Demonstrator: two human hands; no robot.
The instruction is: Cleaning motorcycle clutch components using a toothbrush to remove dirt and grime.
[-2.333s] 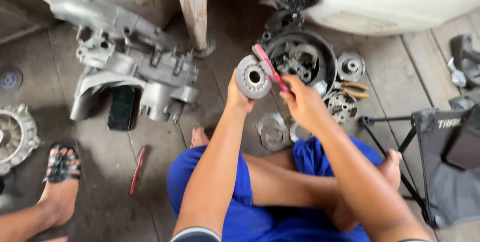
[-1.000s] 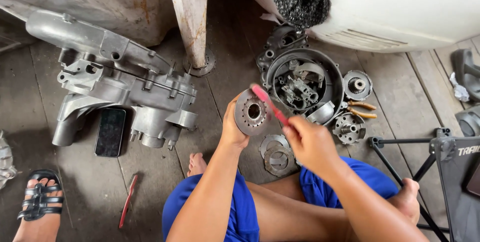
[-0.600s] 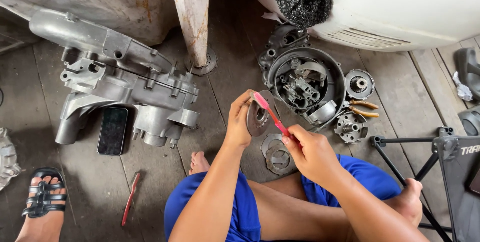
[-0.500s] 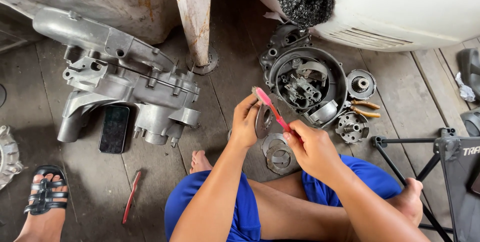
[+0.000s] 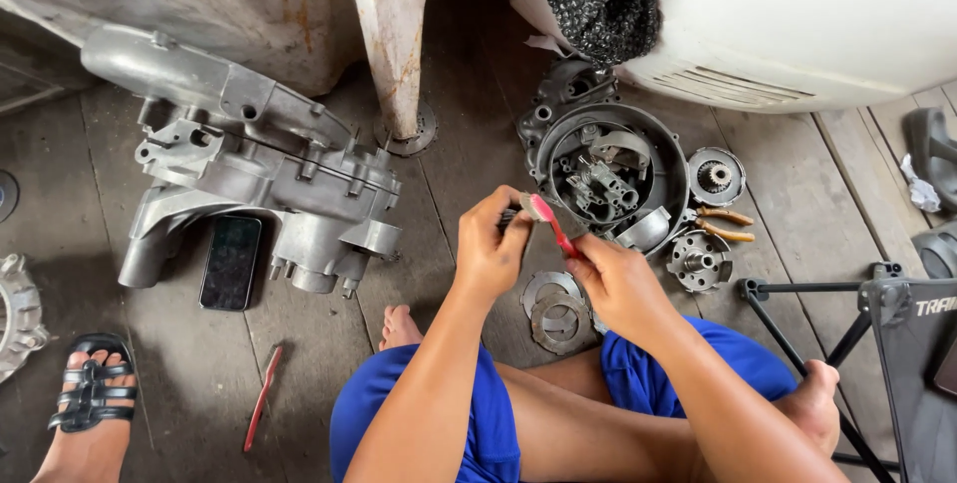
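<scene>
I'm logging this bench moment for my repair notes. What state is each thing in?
left hand: fingers closed on a small round metal part, mostly hidden.
right hand: gripping the red toothbrush, bristles at the part.
engine casing: lying on the floor, untouched.
phone: flat, screen dark.
round housing: open, loose parts inside.
pliers: lying on the floor.
metal plates: stacked flat.

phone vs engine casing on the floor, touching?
Cannot tell. In the head view the casing overlaps the top edge of the phone; no gap shows, but it may just overhang.
</scene>
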